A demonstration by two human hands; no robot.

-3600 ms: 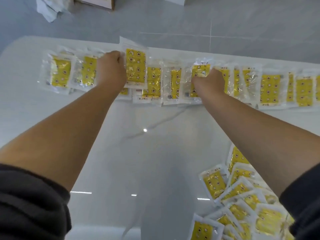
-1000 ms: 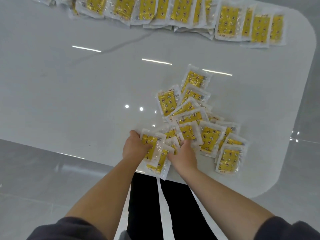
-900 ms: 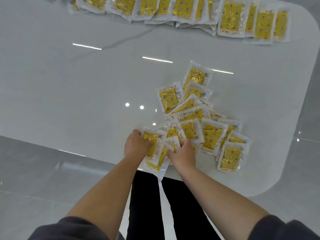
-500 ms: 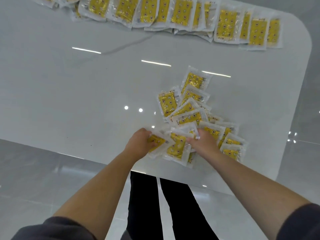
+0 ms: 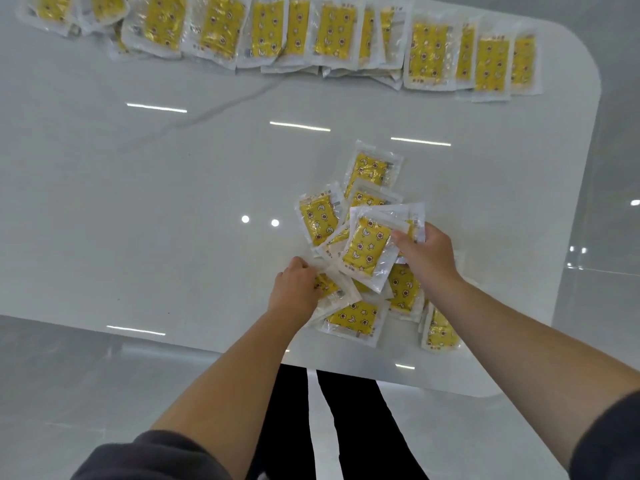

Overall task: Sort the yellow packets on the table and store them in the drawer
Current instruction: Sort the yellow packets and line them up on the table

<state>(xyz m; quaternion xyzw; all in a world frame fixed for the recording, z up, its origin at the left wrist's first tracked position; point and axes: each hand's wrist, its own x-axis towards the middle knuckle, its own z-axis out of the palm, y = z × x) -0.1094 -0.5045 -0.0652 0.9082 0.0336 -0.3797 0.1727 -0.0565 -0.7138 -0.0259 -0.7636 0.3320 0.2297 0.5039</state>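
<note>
A loose heap of yellow packets [image 5: 369, 173] in clear wrappers lies near the table's front edge. My right hand [image 5: 427, 256] pinches a yellow packet [image 5: 367, 249] by its corner and holds it lifted above the heap, with other wrappers behind it. My left hand [image 5: 294, 291] grips another packet [image 5: 329, 287] at the heap's left side, low on the table. A long row of sorted yellow packets [image 5: 332, 32] runs along the table's far edge. No drawer is in view.
The glossy white table [image 5: 156, 209] has a rounded right corner and a front edge close to my legs. Grey floor [image 5: 69, 393] shows below and to the right. Ceiling lights reflect on the tabletop.
My right hand has risen up and to the right, lifting a packet off the heap. My left hand keeps its grip at the heap's left side. The view has drawn closer.
</note>
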